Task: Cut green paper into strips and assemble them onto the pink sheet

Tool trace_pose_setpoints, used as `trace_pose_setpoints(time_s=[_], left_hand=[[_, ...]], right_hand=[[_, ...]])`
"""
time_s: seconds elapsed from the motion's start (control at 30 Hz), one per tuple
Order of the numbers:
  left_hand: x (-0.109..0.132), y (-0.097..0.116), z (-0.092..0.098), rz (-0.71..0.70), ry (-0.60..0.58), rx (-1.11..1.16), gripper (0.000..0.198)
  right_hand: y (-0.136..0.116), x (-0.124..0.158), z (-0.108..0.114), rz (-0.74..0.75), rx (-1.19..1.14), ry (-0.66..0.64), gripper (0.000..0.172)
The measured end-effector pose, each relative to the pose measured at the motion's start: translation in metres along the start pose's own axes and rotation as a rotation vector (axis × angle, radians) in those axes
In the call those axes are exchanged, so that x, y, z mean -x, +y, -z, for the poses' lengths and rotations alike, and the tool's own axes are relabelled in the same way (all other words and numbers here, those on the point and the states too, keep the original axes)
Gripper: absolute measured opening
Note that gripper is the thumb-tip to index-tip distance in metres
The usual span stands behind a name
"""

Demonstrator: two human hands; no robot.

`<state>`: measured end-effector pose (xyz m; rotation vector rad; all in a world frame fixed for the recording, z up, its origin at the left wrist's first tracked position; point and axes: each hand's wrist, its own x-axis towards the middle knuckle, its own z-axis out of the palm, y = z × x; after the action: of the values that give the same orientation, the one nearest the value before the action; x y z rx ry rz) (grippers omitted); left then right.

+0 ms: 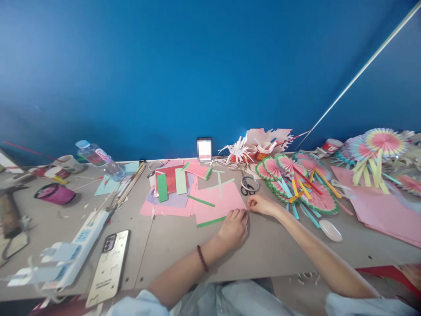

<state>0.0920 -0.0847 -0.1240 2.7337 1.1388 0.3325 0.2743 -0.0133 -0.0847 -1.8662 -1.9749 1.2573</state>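
A sheet of pink paper point(219, 197) lies on the table before me, with a green paper strip point(210, 222) along its near edge. My left hand point(233, 226) presses on the sheet's near right corner, its fingers curled together over the strip. Just to its right, my right hand point(261, 205) pinches at the corner, where a bit of green shows by the fingertips. Another dark green strip point(201, 201) and a pale green strip point(220, 184) rest on the sheet. Scissors point(247, 189) and a roll of tape point(250, 183) are just beyond my right hand.
Pleated paper fans point(315, 197) are piled to the right, near a white computer mouse point(330, 231). On the left are a phone point(109, 267), a power strip point(82, 245) and a plastic bottle point(100, 159). A blue wall point(204, 79) stands behind the table.
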Motion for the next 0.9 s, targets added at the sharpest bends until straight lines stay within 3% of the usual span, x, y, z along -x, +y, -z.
trace_pose_setpoints(time_s=[0.33,0.6,0.77,0.9], left_hand=[[-0.0064,0.0078,0.0003,-0.025,-0.053,-0.171,0.039],[-0.0038,0.0066,-0.0011,0.045,-0.026,-0.044,0.045],[-0.003,0.0071,-0.0045,0.054,-0.023,-0.061,0.055],[-0.0052,0.0088,-0.0071,0.055,-0.02,-0.084,0.051]], right_hand=[[0.0001,0.0006,-0.0007,0.017,0.02,0.005,0.008],[-0.0009,0.0024,-0.0001,0.025,0.066,0.011,0.008],[-0.0002,0.0015,-0.0012,0.042,0.09,0.011,0.006],[0.0042,0.0025,-0.0043,0.066,0.115,0.018,0.007]])
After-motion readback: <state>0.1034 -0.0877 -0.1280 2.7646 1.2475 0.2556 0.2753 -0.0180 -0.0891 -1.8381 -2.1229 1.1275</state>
